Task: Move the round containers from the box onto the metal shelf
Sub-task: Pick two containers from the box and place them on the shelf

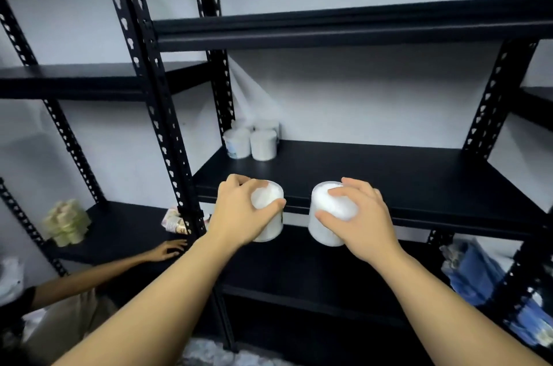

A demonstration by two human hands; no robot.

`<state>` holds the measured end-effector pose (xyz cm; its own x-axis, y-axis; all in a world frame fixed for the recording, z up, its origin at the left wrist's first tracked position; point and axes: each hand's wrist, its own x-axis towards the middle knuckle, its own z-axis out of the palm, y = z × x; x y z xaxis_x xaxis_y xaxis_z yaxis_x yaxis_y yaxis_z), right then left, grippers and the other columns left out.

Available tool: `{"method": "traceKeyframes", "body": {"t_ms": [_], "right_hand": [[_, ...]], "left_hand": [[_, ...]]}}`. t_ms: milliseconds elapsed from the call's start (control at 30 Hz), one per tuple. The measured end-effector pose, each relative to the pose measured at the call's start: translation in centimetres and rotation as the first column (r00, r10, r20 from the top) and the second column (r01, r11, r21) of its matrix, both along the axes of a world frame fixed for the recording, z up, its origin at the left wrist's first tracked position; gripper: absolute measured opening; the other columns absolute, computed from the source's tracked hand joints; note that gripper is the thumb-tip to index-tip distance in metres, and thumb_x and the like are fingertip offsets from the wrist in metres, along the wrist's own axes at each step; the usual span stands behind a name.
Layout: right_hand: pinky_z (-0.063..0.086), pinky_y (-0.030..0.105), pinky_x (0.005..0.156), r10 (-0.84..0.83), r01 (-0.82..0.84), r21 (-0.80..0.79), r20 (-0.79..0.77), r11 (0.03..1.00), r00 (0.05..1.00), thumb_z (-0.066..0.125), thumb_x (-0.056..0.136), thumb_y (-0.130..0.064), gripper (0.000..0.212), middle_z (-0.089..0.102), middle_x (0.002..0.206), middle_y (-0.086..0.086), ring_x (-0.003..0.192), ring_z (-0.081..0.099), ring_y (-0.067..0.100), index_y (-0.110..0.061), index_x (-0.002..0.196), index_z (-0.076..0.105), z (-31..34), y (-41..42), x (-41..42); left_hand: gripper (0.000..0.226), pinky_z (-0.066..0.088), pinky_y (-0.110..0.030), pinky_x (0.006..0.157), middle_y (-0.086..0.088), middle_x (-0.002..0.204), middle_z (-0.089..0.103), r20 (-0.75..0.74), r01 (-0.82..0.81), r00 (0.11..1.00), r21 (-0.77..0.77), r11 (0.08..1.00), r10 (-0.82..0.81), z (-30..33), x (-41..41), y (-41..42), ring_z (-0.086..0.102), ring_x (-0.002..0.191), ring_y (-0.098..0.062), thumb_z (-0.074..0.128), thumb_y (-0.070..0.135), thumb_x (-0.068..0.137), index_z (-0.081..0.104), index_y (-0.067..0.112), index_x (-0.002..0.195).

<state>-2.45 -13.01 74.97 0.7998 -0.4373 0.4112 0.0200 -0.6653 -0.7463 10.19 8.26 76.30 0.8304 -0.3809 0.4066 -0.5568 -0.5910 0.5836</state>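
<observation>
At the front lip of the metal shelf (374,174) is where I've got both loads right now. My left hand (239,213) is clamped over the top of one round container (269,225), fingers wrapped down its side, and my right hand (362,216) is closed the same way on the second container (329,216). Both tubs hang in the air just in front of the shelf edge, bottoms below the deck level, so I'd say the trick is lift first, then push in. If I go straight forward, the bases will probably clip the lip.

Only one view to go on, the head cam, so here's the room from there. A small cluster of containers (254,142) already sits at the back left corner, touching each other. Everything to the right of them looks open, so I'd slide mine in next to that bunch. The slotted upright (167,138) is close to my left wrist, worth minding. The shelf above looks well clear. Somebody else's hand (167,250) rests on the lower left shelf, out of my path. The box isn't in shot.
</observation>
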Motion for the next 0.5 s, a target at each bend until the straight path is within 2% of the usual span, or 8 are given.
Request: {"method": "traceKeyframes", "body": {"t_ms": [100, 333, 500], "right_hand": [[0.025, 0.0, 0.087, 0.013, -0.013, -0.022, 0.013, 1.0, 1.0, 0.085, 0.072, -0.041, 0.036, 0.047, 0.132, -0.026, 0.124, 0.036, 0.001, -0.04, 0.104, 0.068, 0.6, 0.1, 3.7], [0.024, 0.0, 0.086, 0.032, -0.034, -0.057, -0.039, 0.998, 0.999, 0.083, 0.073, -0.046, 0.038, 0.048, 0.138, -0.022, 0.123, 0.036, 0.002, -0.038, 0.107, 0.067, 0.6, 0.6, 13.3], [0.029, 0.019, 0.09, 0.03, -0.034, -0.057, -0.068, 0.998, 0.997, 0.083, 0.073, -0.045, 0.035, 0.05, 0.139, -0.016, 0.12, 0.038, 0.005, -0.036, 0.097, 0.06, 0.0, 1.2, 19.7]], "left_hand": [[0.047, 0.037, -0.025, 0.099, 0.009, 0.119, 0.049, 0.02, -0.029, 0.999, -0.039, 0.999, 0.029, 0.8, 3.5, 0.1, 0.04, 0.12, -0.015, 0.07, 0.066, 0.077, 0.068, 0.039, 0.116], [0.048, 0.041, -0.031, 0.103, 0.01, 0.118, 0.051, -0.003, -0.072, 0.997, -0.077, 0.994, 0.072, 0.2, 12.3, 0.6, 0.042, 0.123, -0.017, 0.068, 0.07, 0.074, 0.067, 0.041, 0.111], [0.047, 0.041, -0.033, 0.105, 0.011, 0.119, 0.049, -0.011, -0.05, 0.999, -0.069, 0.996, 0.049, -0.3, 18.3, 0.7, 0.041, 0.123, -0.017, 0.072, 0.067, 0.074, 0.067, 0.038, 0.11]]}}
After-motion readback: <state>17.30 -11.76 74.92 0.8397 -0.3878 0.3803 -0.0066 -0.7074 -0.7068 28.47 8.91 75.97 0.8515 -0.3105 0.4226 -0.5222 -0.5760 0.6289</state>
